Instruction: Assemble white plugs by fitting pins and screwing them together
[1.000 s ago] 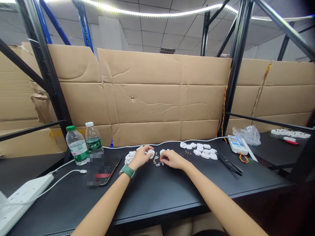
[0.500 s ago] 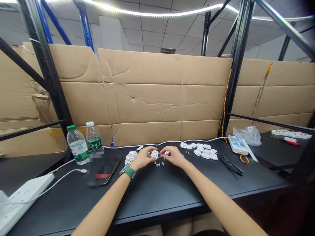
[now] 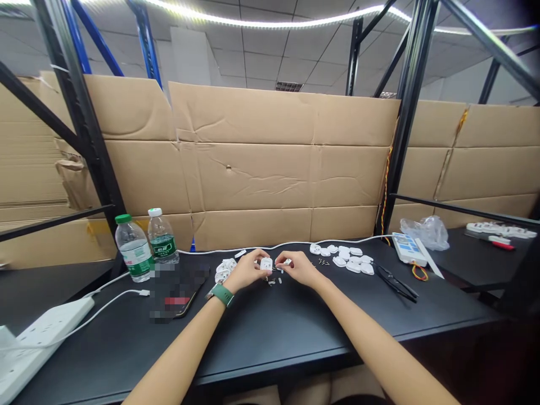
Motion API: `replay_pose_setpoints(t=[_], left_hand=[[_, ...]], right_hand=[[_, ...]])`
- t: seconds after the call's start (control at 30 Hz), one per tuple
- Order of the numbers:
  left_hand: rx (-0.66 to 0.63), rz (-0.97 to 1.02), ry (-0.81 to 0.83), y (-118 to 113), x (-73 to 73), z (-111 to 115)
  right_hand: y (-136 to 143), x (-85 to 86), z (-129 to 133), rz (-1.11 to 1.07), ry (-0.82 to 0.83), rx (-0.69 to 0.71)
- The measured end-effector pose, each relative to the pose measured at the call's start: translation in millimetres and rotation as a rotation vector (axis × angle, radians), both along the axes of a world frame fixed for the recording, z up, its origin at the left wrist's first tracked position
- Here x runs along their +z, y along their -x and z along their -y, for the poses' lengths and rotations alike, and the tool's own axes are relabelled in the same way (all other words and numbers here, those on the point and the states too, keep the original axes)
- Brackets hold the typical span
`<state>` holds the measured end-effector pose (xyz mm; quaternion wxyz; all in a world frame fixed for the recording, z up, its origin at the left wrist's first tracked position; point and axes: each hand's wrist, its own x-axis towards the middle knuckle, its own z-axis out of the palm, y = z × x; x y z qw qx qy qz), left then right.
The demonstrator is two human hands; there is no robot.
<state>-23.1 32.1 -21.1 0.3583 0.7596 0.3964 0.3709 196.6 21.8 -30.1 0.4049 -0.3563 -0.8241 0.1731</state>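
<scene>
My left hand (image 3: pixel 247 271) grips a small white plastic plug housing (image 3: pixel 266 264) between thumb and fingers, its face with dark slots turned toward me. Just to its right, my right hand (image 3: pixel 300 268) is closed in a pinch. A small white part (image 3: pixel 287 262) shows at its fingers; whether the fingertips hold it or something smaller I cannot tell. Below and between the hands, several tiny metal and white pieces (image 3: pixel 272 282) lie on the black table. A pile of white housings (image 3: pixel 223 270) sits beside my left wrist.
White covers (image 3: pixel 353 262) and small brass-coloured pins (image 3: pixel 323 262) lie to the right. Beyond are black tweezers-like pliers (image 3: pixel 395 283) and a white-blue box (image 3: pixel 408 248). On the left stand two bottles (image 3: pixel 134 250), a phone (image 3: pixel 189 298) and a power strip (image 3: pixel 40 343).
The plug housing in my left hand has turned slightly, so its face shows more squarely. My right hand has shifted a little to the right, widening the gap between the hands.
</scene>
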Motion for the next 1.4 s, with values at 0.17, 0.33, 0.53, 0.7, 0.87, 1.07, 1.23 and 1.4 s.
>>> replay_pose_setpoints(t=[0.17, 0.33, 0.53, 0.7, 0.87, 1.07, 1.23, 1.4], left_hand=[[0.061, -0.063, -0.087, 2, 1.9, 0], [0.037, -0.098, -0.147, 2, -0.8, -1], [0.052, -0.098, -0.156, 3, -4.3, -4], [0.063, -0.113, -0.159, 3, -2.4, -3], [0.087, -0.148, -0.185, 3, -1.8, -2], [0.075, -0.162, -0.175, 1, -1.4, -1], [0.049, -0.233, -0.217, 0, 2.8, 4], [-0.040, -0.270, -0.259, -6, 10.6, 13]], right_hand=[[-2, -2.8, 0, 0.110, -0.009, 0.066], [-1, -4.0, 0, 0.107, -0.019, 0.103], [-7, -3.4, 0, 0.333, -0.106, 0.096], [-14, -3.9, -5, 0.456, -0.093, 0.085], [-10, -6.3, -7, 0.511, -0.127, 0.078], [-5, -6.4, -1, 0.457, -0.163, 0.005], [-1, -5.2, -1, 0.134, -0.149, -0.031], [6, -5.2, -3, -0.056, -0.093, -0.048]])
